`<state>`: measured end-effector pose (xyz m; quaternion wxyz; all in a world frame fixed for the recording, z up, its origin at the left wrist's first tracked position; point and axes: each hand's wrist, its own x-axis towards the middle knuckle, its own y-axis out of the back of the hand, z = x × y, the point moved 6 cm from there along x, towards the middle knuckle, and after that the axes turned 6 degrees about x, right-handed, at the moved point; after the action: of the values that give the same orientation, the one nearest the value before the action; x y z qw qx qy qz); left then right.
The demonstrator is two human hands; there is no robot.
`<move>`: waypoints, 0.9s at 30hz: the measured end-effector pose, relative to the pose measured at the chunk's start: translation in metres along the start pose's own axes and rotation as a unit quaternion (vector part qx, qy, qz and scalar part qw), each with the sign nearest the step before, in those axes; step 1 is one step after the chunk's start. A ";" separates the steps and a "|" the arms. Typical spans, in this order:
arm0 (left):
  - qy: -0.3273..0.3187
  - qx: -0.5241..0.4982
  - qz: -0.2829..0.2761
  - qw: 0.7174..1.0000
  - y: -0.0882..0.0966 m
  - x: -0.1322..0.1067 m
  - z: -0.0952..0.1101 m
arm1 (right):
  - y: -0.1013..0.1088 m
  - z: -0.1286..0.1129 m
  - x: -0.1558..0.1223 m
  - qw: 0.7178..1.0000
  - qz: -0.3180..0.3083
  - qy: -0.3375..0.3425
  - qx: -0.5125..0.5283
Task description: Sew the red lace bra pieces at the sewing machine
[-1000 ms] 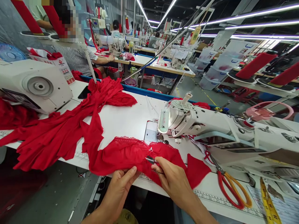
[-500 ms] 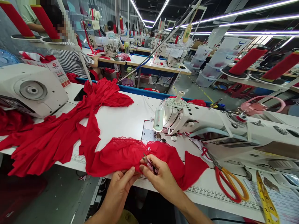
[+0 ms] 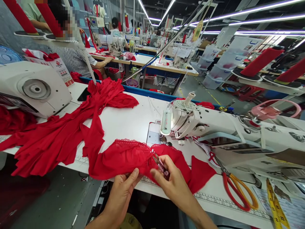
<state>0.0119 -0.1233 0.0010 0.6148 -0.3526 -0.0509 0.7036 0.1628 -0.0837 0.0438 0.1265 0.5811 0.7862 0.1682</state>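
Note:
A red lace-edged garment piece (image 3: 124,156) lies at the front edge of the white sewing table (image 3: 128,121). My left hand (image 3: 122,190) pinches its lower edge, thumb on the fabric. My right hand (image 3: 172,183) holds small thread snips (image 3: 160,163), blades pointing up-left at the middle of the garment. A white sewing machine (image 3: 214,127) stands just behind and right of my hands.
Loose red fabric (image 3: 69,127) spreads across the table's left half. Red-and-orange-handled scissors (image 3: 235,187) and a yellow tape measure (image 3: 274,203) lie at the right. Another machine (image 3: 33,86) stands at the left. A person in a striped shirt (image 3: 76,58) sits beyond.
My right hand shifted slightly right and turned the snips so their blades point up at the garment's middle. My left hand kept its pinch on the fabric edge.

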 end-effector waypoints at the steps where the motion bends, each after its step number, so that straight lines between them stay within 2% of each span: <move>1: 0.000 0.000 -0.002 1.000 0.000 0.000 0.000 | 0.000 -0.002 -0.005 0.999 -0.014 0.011 -0.039; 3: 0.001 0.007 -0.003 1.000 -0.001 0.000 0.000 | -0.001 -0.007 -0.014 0.990 -0.026 0.061 -0.128; 7: -0.002 0.017 0.001 1.000 -0.002 -0.001 -0.001 | -0.009 -0.014 -0.027 0.947 0.007 0.153 -0.281; 11: -0.002 0.020 -0.003 1.000 -0.003 -0.001 0.000 | -0.014 -0.016 -0.029 0.917 0.040 0.195 -0.347; 23: -0.015 0.037 -0.016 0.999 -0.001 -0.001 -0.003 | -0.017 -0.018 -0.029 0.913 0.044 0.203 -0.352; 25: -0.015 0.033 -0.005 0.999 0.001 -0.001 -0.002 | -0.010 -0.016 -0.028 0.911 0.058 0.199 -0.357; 27: -0.010 0.028 0.010 1.000 0.003 0.000 -0.002 | 0.009 -0.011 -0.025 0.887 0.111 0.181 -0.410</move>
<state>0.0107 -0.1250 -0.0013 0.6166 -0.3286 -0.0340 0.7146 0.1741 -0.1064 0.0573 0.1897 0.5205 0.5872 0.5902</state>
